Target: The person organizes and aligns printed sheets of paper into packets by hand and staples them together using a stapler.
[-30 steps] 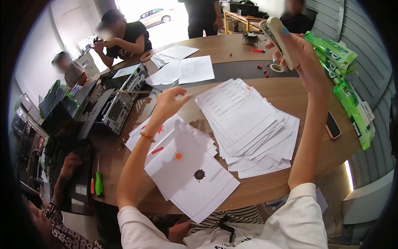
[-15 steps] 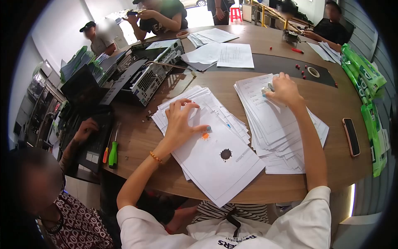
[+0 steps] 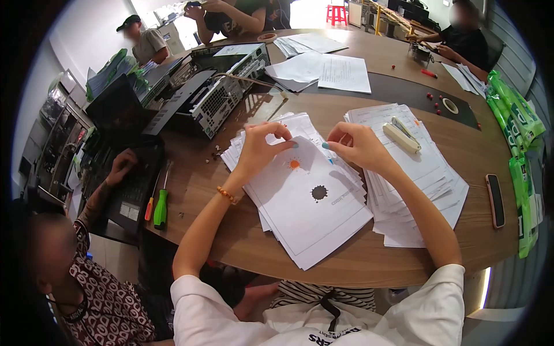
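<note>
My left hand is closed in a pinch on the top edge of a printed sheet, raising that edge slightly. An orange splat and a black splat mark the sheet, which lies on a loose stack of papers. My right hand is just right of the raised edge, fingers curled and thumb apart, with nothing visible in it. Its thumb is close to the sheet; contact is hard to make out. A cream stapler rests on the second paper stack, beyond my right hand.
An opened computer case stands at the back left, near a laptop with another person's hand on it. Screwdrivers lie beside the laptop. A phone and green packages are at right. Other people sit around the table.
My right hand has let go of the stapler, left it on the right stack and moved left to the sheet. My left fingers have closed on the sheet's top edge, which is now lifted.
</note>
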The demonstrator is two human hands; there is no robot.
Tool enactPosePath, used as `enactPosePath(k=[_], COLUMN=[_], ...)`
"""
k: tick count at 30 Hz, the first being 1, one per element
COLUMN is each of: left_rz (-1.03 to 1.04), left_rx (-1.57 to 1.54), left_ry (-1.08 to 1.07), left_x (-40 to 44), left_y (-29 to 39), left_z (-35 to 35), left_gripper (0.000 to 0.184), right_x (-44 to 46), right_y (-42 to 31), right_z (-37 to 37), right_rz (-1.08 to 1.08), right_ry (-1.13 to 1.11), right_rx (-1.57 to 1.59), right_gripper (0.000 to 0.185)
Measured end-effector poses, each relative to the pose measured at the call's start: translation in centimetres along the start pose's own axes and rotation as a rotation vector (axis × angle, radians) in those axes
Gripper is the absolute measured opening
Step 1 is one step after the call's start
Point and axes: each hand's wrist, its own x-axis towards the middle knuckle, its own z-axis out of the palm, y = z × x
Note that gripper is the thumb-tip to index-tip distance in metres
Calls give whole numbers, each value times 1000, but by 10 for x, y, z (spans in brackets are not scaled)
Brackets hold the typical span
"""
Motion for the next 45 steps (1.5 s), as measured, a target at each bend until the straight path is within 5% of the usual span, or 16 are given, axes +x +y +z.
enactPosePath(k=[5,10,15,17,20,27,29,35,39,41,42,45], left_rz=[24,-84,-39,46,137,137,145,147,102,28,24,26], left_rx=[-1,-132,-47,85,199,215,210,109,-203,-455,-456,-459], left_ry=[99,162,142,174,192,204,209,301,-28,-204,-201,-193], left_x=[3,3,-3,-2,-3,-4,-4,-2,-4,-5,-5,-5], left_y=[7,-2,-4,-7,-7,-6,-8,2,-16,-27,-27,-25], left_z=[-6,-2,-5,-4,-3,-5,-5,-10,-13,-16,-18,-21], left_gripper=[12,17,48,55,67,59,57,44,20,14,14,14], right_x=[9,32,34,29,24,27,32,28,28,32,33,31], right_y=[1,1,7,4,-9,1,-2,-19,-35,-27,-21,1], right_z=[19,22,31,37,36,34,24,19,11,14,17,31], right_rz=[-251,-118,-85,-358,-446,-146,156,-166,-278,41,44,-28], right_ry=[119,22,69,364,411,306,34,154,-162,-137,-141,105], right_rx=[50,110,57,-394,-526,-459,5,-108,195,520,520,-194], right_gripper=[23,21,14,10,12,19,20,14,18,26,26,38])
